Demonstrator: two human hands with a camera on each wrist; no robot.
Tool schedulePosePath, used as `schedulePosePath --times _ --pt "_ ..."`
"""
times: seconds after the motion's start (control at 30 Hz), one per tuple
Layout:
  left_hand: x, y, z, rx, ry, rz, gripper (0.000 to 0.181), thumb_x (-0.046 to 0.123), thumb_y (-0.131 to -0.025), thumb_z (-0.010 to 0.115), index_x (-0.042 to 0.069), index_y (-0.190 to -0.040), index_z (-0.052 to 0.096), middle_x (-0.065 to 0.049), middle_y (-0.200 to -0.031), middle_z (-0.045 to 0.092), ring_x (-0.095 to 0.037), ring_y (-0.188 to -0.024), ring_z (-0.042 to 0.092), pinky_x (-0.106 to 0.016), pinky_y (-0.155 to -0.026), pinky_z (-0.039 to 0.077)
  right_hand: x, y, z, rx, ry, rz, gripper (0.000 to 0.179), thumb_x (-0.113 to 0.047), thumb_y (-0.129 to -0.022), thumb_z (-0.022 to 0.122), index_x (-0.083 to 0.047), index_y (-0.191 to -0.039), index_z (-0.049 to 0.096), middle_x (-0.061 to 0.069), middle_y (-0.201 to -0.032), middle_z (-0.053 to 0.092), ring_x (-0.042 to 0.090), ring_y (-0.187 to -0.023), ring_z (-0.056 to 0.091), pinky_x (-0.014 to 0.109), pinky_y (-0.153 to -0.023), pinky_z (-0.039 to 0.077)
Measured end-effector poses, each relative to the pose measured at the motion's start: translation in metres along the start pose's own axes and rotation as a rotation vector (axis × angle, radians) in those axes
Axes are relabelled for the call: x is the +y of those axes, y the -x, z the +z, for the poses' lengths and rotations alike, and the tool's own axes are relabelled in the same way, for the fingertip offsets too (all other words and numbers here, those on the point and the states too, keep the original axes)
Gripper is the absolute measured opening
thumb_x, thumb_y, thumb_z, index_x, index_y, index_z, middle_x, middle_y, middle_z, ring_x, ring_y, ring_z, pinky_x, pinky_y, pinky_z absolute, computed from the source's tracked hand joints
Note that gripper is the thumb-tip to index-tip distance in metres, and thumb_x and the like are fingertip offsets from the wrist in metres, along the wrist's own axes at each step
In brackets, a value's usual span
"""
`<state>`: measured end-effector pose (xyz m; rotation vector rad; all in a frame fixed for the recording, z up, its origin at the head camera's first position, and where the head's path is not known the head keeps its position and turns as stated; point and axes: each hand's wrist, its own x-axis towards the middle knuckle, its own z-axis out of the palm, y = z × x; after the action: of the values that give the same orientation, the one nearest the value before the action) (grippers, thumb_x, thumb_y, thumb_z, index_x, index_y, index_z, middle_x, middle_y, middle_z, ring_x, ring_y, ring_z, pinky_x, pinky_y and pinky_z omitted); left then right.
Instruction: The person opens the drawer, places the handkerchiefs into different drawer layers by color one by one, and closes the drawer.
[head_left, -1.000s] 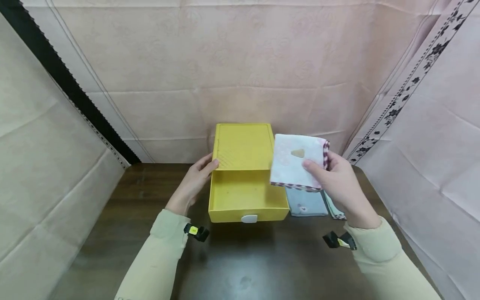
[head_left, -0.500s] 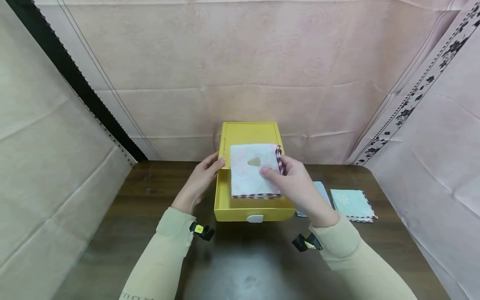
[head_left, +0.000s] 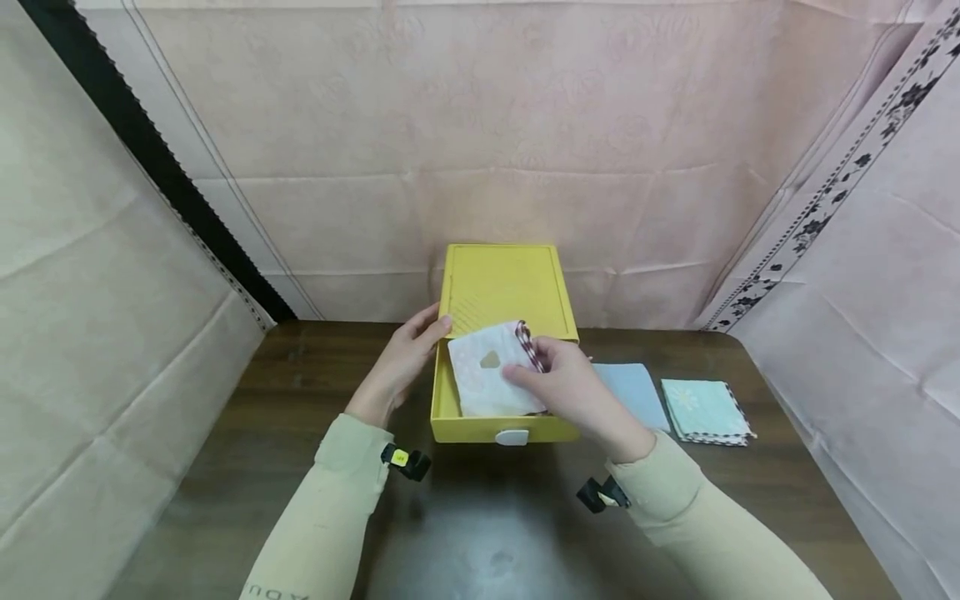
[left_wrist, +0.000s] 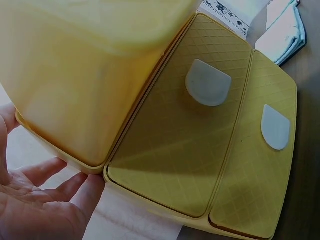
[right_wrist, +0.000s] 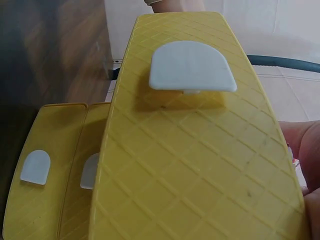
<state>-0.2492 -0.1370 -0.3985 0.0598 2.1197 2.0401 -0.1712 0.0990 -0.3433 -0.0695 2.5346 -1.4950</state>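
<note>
1. Currently pinching the white folded cloth (head_left: 480, 392) in the right hand (head_left: 566, 387), with the thumb laid on its upper face beside a tan heart-shaped patch (head_left: 490, 360) and with the other fingers mostly out of sight beneath the dark-red checked hem (head_left: 529, 347).
2. Held in the mouth of the pulled-out top drawer (head_left: 468, 431), turned slightly toward eleven o'clock, counting twelve as straight away from the person; dipping its near edge behind the front wall at six o'clock. Cannot tell whether touching the drawer's floor.
3. Resting the left hand (head_left: 401, 358) between nine and ten o'clock of the drawer, with the thumb on the front corner of the yellow cabinet (head_left: 506, 287) and, in the left wrist view, with fingers a little apart and tips touching its side.
4. Seen on the drawer's front, at six o'clock: a white handle (head_left: 513, 437). Stacked below, in both wrist views: two closed lower drawers (left_wrist: 170, 135) with similar handles.
5. Lying on the desk (head_left: 487, 517) at three o'clock of the drawer: first a light-blue folded cloth (head_left: 633, 393), partly hidden by the right arm, then, farther out, a mint-green folded cloth (head_left: 702, 408) with a checked edge.
</note>
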Motion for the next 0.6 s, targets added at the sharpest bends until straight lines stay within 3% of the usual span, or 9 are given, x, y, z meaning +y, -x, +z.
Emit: schedulePosePath --times 0.3,0.43,0.6 --pt "0.0018 -0.0033 0.0019 0.004 -0.020 0.022 0.069 0.055 -0.089 0.062 0.027 -0.148 0.041 0.002 -0.143 0.044 -0.018 -0.129 0.042 -0.044 -0.107 0.035 -0.0018 0.0025 -0.0087 0.073 0.138 -0.078 0.032 -0.042 -0.090 0.067 -0.014 -0.105 0.064 0.006 -0.097 0.064 0.022 -0.081 0.059 0.032 -0.062 0.053" --pt "0.0006 -0.0027 0.0028 0.000 -0.022 -0.006 0.071 0.057 -0.087 0.063 0.028 -0.148 0.040 0.002 -0.145 0.042 -0.018 -0.131 0.041 -0.044 -0.109 0.034 0.0010 0.0011 -0.0095 0.079 0.223 -0.080 0.027 -0.036 -0.094 0.064 -0.010 -0.102 0.062 0.008 -0.084 0.062 0.023 -0.068 0.057 0.032 -0.055 0.049" --pt "-0.0016 -0.0015 0.0029 0.015 -0.034 -0.007 0.073 0.059 -0.086 0.063 0.029 -0.148 0.040 0.003 -0.147 0.040 -0.018 -0.130 0.042 -0.044 -0.108 0.035 0.0028 -0.0069 -0.0063 0.035 0.415 -0.091 0.026 -0.029 -0.096 0.063 -0.004 -0.101 0.060 0.008 -0.074 0.056 0.021 -0.061 0.051 0.031 -0.053 0.044"
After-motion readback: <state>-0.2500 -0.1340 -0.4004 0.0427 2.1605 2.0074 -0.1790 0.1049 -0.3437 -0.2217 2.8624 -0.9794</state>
